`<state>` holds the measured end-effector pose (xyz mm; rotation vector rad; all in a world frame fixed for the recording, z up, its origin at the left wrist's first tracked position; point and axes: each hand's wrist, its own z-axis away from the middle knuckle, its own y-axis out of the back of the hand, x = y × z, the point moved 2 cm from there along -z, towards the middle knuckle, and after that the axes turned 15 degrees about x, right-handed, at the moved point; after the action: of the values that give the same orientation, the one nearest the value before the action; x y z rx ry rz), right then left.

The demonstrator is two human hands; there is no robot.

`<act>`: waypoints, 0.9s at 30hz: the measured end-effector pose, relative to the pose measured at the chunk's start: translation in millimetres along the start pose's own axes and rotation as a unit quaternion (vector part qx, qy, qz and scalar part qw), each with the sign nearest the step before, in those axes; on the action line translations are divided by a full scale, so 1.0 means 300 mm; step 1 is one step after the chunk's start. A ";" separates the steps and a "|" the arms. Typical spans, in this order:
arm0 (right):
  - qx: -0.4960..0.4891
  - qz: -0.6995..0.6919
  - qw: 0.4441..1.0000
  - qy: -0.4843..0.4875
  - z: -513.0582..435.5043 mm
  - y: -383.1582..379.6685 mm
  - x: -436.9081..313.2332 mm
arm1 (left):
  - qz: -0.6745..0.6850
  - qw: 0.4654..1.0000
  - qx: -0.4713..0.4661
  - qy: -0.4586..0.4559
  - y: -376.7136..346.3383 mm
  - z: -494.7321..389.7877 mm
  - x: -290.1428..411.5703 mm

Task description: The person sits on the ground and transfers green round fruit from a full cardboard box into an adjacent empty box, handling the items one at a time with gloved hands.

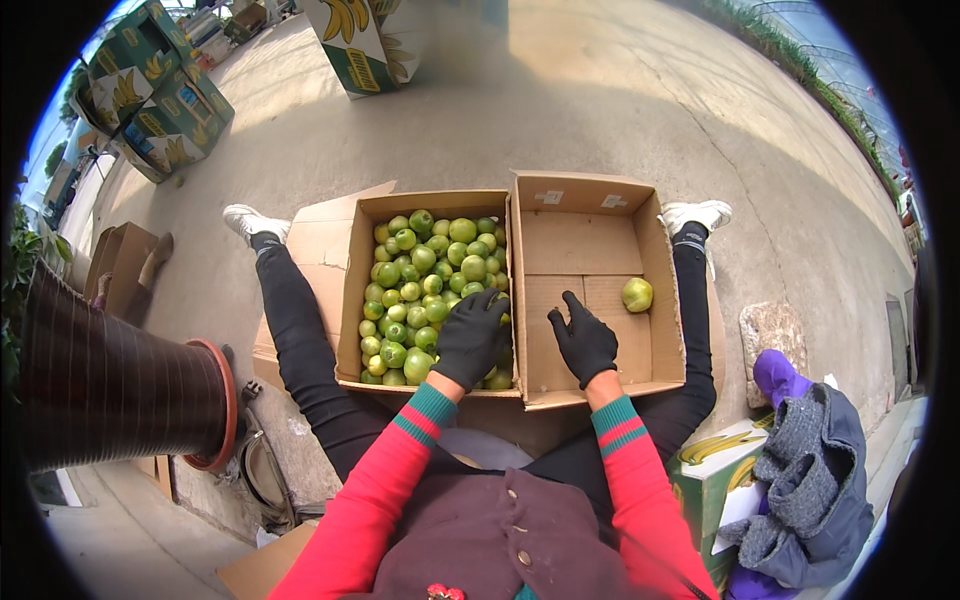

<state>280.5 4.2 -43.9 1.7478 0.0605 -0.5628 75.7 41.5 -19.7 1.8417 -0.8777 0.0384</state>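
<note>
Many green tomatoes [423, 259] of mixed sizes fill the left cardboard box [349, 300]. My left hand [472, 337], in a black glove, rests over the tomatoes at this box's lower right, its fingers bent down; whether it grips one is hidden. Beside it stands a second cardboard box [581, 240], holding a single yellow-green tomato [637, 295] near its right wall. Over the near part of that second box is my right hand [587, 339], also black-gloved, with thumb and forefinger apart and nothing between them.
My outstretched legs flank both boxes. A large dark pot [127, 375] with an orange-red rim lies at left. Banana cartons [161, 112] stand at upper left, another carton [360, 67] at the top. Grey clothing [810, 480] lies on a banana box at lower right, near a stone slab [772, 337].
</note>
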 end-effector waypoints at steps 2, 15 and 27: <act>-0.009 -0.011 1.000 -0.008 -0.006 0.011 -0.010 | 0.008 0.994 0.102 0.040 0.000 -0.045 -0.020; 0.071 -0.289 0.951 0.081 0.006 0.080 -0.069 | 0.268 0.927 0.184 0.185 0.008 -0.129 -0.019; 0.175 -0.252 0.946 0.106 -0.004 0.024 0.011 | 0.104 0.982 0.154 0.022 -0.104 -0.020 0.171</act>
<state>286.1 2.5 -38.4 2.1500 0.6063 -0.7855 133.6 24.1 -20.9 2.0170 -1.0765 0.3622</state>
